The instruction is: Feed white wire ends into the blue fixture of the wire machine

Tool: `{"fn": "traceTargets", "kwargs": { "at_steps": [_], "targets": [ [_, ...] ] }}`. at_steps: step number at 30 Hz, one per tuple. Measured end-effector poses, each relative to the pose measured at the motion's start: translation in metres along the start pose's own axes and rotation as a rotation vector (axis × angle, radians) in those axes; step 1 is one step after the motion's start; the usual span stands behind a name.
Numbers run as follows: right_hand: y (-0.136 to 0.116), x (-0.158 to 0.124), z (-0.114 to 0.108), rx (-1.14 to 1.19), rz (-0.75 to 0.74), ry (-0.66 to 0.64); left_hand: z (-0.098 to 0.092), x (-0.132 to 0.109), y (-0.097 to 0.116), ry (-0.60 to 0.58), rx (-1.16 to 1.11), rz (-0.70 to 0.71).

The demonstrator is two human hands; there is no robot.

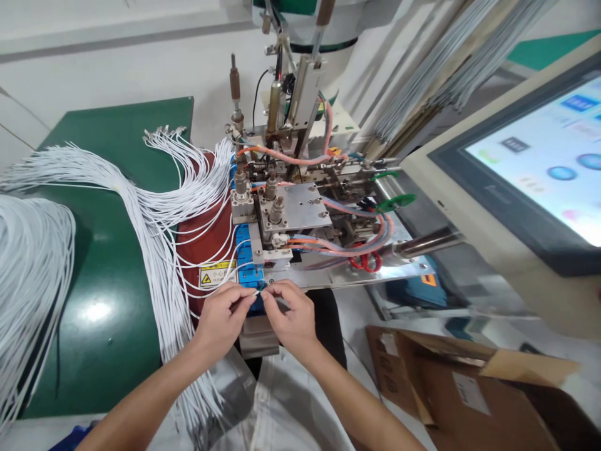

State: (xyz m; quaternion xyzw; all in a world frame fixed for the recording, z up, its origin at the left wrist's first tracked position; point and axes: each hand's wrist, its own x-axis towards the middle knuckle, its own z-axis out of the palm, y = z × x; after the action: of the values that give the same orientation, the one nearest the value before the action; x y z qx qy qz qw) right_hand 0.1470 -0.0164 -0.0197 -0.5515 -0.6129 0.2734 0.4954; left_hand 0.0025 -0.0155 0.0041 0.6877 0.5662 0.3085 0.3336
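Note:
My left hand (225, 316) pinches a white cable close to its end, at the near end of the machine's row of blue blocks (248, 254). Facing it, my right hand (293, 313) is closed with thumb and forefinger on the thin wires (261, 288) at that cable's tip, which look green and dark. Both sets of fingertips almost meet, so the tip is mostly hidden. More white cables (216, 207) run from a large bundle (159, 282) to the blue blocks on the left side of the machine (295, 207).
A green table (117, 250) on the left carries the bundle and a coil of white cable (32, 269). A touch screen (544, 156) leans in from the right. Below it stands an open cardboard box (469, 401). Orange hoses (291, 158) cross the machine.

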Motion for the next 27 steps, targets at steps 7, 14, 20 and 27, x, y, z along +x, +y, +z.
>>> {"fn": "traceTargets", "kwargs": {
  "at_steps": [7,14,20,27],
  "targets": [
    [0.015,0.005,-0.005,0.064,0.226,-0.095,-0.013,0.006,-0.009,-0.148,0.12,0.021],
    [0.021,0.005,-0.007,0.059,0.171,-0.151,-0.005,0.009,-0.013,-0.014,0.27,0.182],
    [0.025,-0.001,-0.004,-0.109,0.129,-0.142,-0.002,0.008,-0.018,-0.017,0.308,0.141],
    [0.021,0.006,-0.007,-0.165,0.243,-0.225,-0.004,0.013,-0.007,-0.085,0.355,0.073]
  ]
}}
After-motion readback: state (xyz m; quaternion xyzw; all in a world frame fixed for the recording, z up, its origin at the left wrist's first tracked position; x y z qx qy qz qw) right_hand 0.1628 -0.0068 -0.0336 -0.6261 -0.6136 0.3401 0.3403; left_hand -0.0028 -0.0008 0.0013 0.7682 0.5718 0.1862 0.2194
